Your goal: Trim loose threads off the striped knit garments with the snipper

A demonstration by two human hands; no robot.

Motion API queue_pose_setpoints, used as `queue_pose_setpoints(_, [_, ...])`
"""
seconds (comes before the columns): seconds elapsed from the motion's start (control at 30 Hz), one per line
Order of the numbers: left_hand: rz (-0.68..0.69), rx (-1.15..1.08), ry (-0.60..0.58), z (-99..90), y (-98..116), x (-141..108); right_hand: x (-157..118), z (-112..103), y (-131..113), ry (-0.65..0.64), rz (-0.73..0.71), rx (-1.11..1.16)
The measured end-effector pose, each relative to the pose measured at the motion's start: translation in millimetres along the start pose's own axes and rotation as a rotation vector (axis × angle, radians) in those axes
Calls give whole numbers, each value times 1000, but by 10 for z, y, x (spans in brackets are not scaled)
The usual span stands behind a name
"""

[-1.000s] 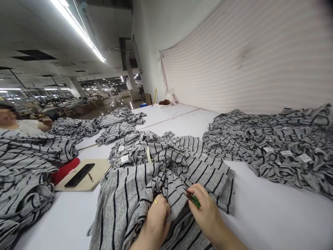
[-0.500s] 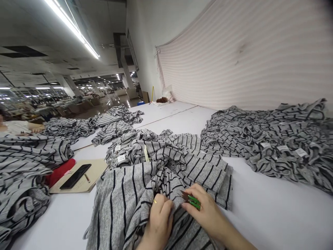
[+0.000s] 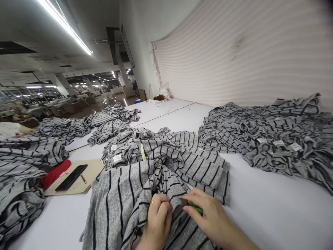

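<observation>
Thread snips [image 3: 195,208] beside striped knit garment [image 3: 119,196]

My left hand [image 3: 157,215] is clamping a bunched fold of the garment, which is lying before me on the white table [image 3: 270,205]. My right hand [image 3: 208,213] is gripping the green-handled snips; I cannot tell whether they are touching cloth.

Striped garment [image 3: 132,191], 6–7 o'clock: matt knitted cloth, creased. Tabletop [image 3: 260,198], 4 o'clock: smooth, faintly sheened. 8 o'clock: notebook [image 3: 92,168], matt paper; phone [image 3: 71,177], smooth and glossy. Snips [image 3: 197,208], 5 o'clock: green part probably plastic, mostly hidden.
</observation>
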State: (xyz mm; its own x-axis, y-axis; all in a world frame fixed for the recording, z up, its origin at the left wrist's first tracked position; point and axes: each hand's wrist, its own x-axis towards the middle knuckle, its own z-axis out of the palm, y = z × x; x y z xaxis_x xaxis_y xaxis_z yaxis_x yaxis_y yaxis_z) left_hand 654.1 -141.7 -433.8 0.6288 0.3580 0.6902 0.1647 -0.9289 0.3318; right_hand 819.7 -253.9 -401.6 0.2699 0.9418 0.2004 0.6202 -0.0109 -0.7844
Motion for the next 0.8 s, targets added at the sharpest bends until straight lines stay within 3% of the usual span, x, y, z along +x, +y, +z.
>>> queue_pose_setpoints(0.4, [7,10,19,14,12,10,40,26,-37,-26,26,1])
queue_pose_setpoints(0.67, [-5,-22,119,-3,29,58,47,79,64,31,69,22])
queue_pose_setpoints(0.73, [-94,-127,92,-27,13,83,80,100,92,53,49,-11])
queue_pose_setpoints(0.8, [-338,-307,4,-59,-5,119,129,100,114,87,31,-41])
